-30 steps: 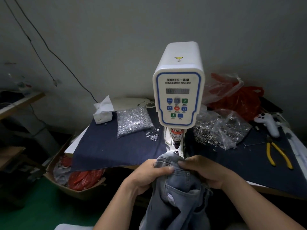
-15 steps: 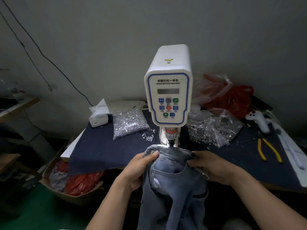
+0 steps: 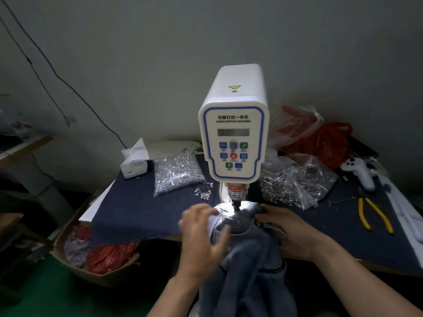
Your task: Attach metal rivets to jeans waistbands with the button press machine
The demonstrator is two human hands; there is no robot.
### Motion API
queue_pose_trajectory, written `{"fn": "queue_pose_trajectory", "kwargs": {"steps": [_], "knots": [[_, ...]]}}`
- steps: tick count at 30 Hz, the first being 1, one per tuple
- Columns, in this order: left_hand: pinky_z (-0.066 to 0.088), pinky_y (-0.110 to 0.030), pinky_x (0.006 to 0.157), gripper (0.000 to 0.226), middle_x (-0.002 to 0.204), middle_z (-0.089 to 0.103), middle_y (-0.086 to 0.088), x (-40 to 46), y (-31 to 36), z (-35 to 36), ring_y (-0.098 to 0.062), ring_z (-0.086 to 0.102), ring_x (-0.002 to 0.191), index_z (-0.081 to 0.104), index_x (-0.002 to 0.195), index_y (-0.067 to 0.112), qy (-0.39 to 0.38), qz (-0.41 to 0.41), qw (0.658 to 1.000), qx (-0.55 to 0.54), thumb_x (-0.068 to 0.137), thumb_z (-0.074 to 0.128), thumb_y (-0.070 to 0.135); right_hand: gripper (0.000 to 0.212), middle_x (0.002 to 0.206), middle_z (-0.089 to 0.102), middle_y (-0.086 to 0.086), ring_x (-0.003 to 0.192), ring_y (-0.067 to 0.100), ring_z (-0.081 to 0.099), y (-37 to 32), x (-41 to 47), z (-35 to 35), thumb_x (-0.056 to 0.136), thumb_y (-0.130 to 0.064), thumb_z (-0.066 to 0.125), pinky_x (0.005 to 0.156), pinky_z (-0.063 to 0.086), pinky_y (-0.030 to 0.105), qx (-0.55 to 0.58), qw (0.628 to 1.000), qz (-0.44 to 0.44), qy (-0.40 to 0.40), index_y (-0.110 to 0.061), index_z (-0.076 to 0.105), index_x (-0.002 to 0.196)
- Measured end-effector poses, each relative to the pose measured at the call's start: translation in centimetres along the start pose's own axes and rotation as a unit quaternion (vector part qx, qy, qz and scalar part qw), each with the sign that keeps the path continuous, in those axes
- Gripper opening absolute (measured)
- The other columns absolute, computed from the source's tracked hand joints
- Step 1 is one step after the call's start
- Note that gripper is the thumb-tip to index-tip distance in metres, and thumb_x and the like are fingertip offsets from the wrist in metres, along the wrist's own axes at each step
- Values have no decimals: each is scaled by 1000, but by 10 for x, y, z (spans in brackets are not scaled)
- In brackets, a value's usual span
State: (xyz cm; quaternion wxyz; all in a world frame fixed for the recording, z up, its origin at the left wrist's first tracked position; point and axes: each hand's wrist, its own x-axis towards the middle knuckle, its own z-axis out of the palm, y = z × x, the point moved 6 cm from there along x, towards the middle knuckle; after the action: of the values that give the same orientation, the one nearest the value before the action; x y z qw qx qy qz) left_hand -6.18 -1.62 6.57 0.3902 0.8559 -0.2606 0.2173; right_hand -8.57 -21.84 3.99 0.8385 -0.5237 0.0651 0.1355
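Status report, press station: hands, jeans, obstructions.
Left hand blurred, fingers spread on jeans. Right hand grips waistband. Waistband under press head. Nothing blocking.

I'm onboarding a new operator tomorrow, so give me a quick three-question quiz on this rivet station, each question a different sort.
1. True or false: the yellow-handled pliers lie on the dark blue cloth-covered table, to the right of the white servo button machine.
2. Multiple choice: the waistband of the blue denim jeans sits (A) under the machine's press head, (B) on the white tissue box, (C) in the cardboard box on the floor.
3. Fill in: the right hand grips the ____.

Key: 1 true; 2 A; 3 jeans. The left hand is blurred, so it is left out of the quiz.
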Motion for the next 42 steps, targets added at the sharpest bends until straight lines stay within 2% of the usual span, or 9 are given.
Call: {"fn": "queue_pose_trajectory", "kwargs": {"steps": [6, 10, 14, 16, 19, 23, 30, 36, 42], "knots": [[40, -37, 85, 32, 80, 56, 14, -9, 6, 31, -11, 47, 90, 63, 83, 22, -226, 7, 974, -10, 91, 66, 53, 31, 110, 64, 31, 101, 38, 60, 4, -2, 5, 89, 0, 59, 92, 45, 48, 25, 999, 18, -16, 6, 65, 119], [39, -29, 70, 36, 71, 49, 9, -9, -7, 14, -7, 47, 75, 56, 69, 22, -242, -107, 921, -285, 96, 62, 44, 23, 69, 63, 6, 61, 16, 56, -9, 7, -25, 99, -3, 55, 63, 42, 32, -190, 978, 0, 87, -14, 65, 81], [34, -24, 52, 38, 58, 39, 1, -4, -25, 2, -13, 37, 54, 50, 60, 24, -129, -275, 848, -435, 85, 69, 46, 18, 76, 70, -3, 72, 21, 63, -59, 20, -83, 102, -21, 54, 64, 43, 32, -551, 762, -119, 318, -17, 62, 86], [32, -27, 48, 39, 56, 38, 4, 8, -40, -8, -13, 34, 50, 49, 61, 25, -75, -302, 872, -378, 88, 65, 48, 21, 80, 68, 6, 79, 30, 66, -66, 28, -99, 102, -18, 52, 65, 42, 34, -626, 682, -132, 355, -17, 65, 85], [41, -36, 59, 29, 64, 57, 8, 37, -74, -20, -15, 53, 60, 54, 74, 22, -10, -320, 932, -167, 96, 51, 41, 19, 103, 67, 12, 94, 36, 66, -53, 44, -108, 101, -21, 53, 74, 53, 40, -687, 627, -96, 355, -15, 72, 103], [42, -37, 73, 13, 86, 66, 7, 65, -110, 2, -21, 61, 84, 57, 89, 27, -33, -351, 936, 3, 100, 50, 27, 25, 107, 62, 8, 99, 29, 62, -41, 49, -107, 99, -38, 61, 76, 53, 38, -726, 568, -90, 377, -24, 70, 118], [43, -31, 72, 19, 103, 74, 4, 75, -131, 48, -25, 69, 99, 71, 109, 30, -71, -351, 926, 122, 98, 64, 43, 7, 90, 65, 2, 87, 28, 63, -39, 39, -109, 95, -24, 68, 69, 52, 39, -665, 594, -169, 421, -18, 73, 95], [43, -29, 66, 14, 92, 76, 7, 72, -132, 50, -17, 58, 77, 78, 104, 34, -56, -338, 932, 121, 98, 66, 40, 6, 90, 73, 9, 84, 33, 66, -39, 38, -117, 92, -10, 72, 72, 50, 40, -586, 636, -228, 446, -9, 77, 95], [46, -32, 74, 14, 106, 77, 7, 70, -134, 52, -23, 69, 98, 77, 107, 36, -65, -346, 930, 107, 100, 66, 35, 9, 89, 74, 10, 85, 34, 66, -37, 36, -117, 87, -5, 76, 75, 52, 42, -571, 639, -260, 445, -8, 77, 95]]}}
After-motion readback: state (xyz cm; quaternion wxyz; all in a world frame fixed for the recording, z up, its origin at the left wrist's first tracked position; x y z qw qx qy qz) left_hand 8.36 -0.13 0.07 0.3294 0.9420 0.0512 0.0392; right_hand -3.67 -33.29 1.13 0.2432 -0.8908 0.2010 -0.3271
